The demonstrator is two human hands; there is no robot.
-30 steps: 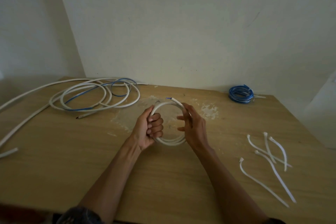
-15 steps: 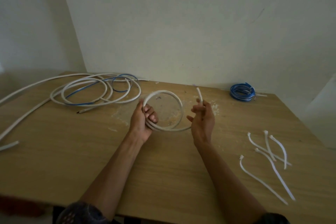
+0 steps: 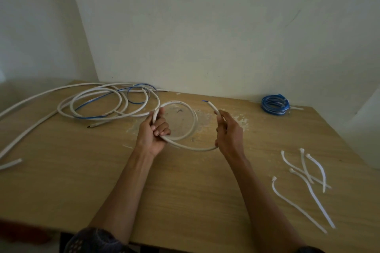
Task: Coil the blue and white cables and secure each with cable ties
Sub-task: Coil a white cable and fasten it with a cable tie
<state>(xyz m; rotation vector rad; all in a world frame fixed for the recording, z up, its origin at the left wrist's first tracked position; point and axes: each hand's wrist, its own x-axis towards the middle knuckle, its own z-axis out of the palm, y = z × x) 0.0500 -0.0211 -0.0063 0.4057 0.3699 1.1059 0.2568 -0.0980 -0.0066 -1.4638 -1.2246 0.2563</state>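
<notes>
Coiling of the white cable (image 3: 193, 149), mid-step. Left hand (image 3: 153, 132) held the stacked loops over the worktop (image 3: 185, 191), its grip closed round their near-left arc. Right hand (image 3: 228, 133) pinched the tail just below the free end (image 3: 210, 105), which pointed up and away, to the right of the loops. Closing the last turn would probably call for a leftward sweep. Cable ties (image 3: 304, 172) lay nearer the right hand.
</notes>
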